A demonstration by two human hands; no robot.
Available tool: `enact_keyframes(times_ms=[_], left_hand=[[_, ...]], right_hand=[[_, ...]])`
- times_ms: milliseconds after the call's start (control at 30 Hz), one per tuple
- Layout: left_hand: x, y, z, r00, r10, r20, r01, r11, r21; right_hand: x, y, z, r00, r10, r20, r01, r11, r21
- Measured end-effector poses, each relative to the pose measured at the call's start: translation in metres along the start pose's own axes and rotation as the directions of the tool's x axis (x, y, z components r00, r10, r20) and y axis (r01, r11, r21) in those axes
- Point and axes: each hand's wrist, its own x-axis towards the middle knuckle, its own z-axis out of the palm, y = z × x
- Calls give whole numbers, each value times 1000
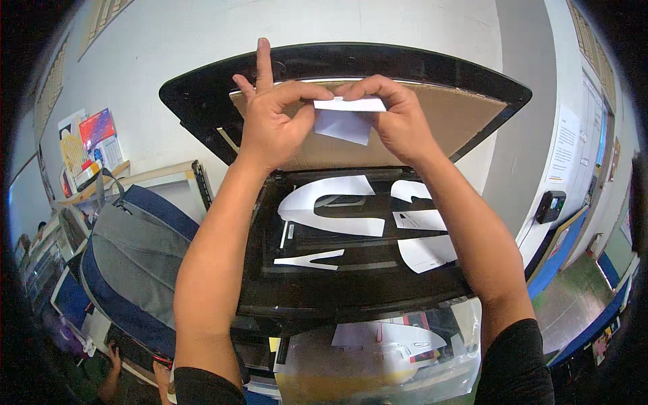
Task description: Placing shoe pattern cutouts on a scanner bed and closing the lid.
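Observation:
Both hands are raised, pinching a small folded piece of white paper (343,127) between them. Thumb and index finger of my left hand (275,125) grip its left end, while other fingers of that hand point up. My right hand (401,123) pinches the paper's right end. Behind them stands a black raised lid (432,64) with a brown cardboard panel (445,125) on its inner side. On the glossy black surface (317,290) below lie a U-shaped white paper cutout (300,202), a Y-shaped paper strip (309,260) and several white paper pieces (426,253) beside my right forearm.
A grey and blue backpack (135,250) stands at the left. Clear plastic sheeting (324,371) with paper shapes is at the near edge. Another person's hand (113,358) shows at lower left. A black wall device (550,207) hangs at the right.

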Motion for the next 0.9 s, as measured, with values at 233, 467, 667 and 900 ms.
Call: enact_keyframes(times_ms=[233,467,667,900], left_hand=[[0,0,0,1000,-12,14,12,1000,14],[0,-2,-3,998,10,69,-16,996,92],[0,-4,-3,997,-3,80,-6,994,113],[1,-4,-4,996,7,87,-16,994,107]], right_hand=[[-3,2,-8,995,94,38,-97,991,90],[-3,-7,-6,963,270,17,-270,963,19],[-4,-3,-9,975,219,35,-219,976,-4],[-3,-1,-7,976,216,34,-216,976,-26]])
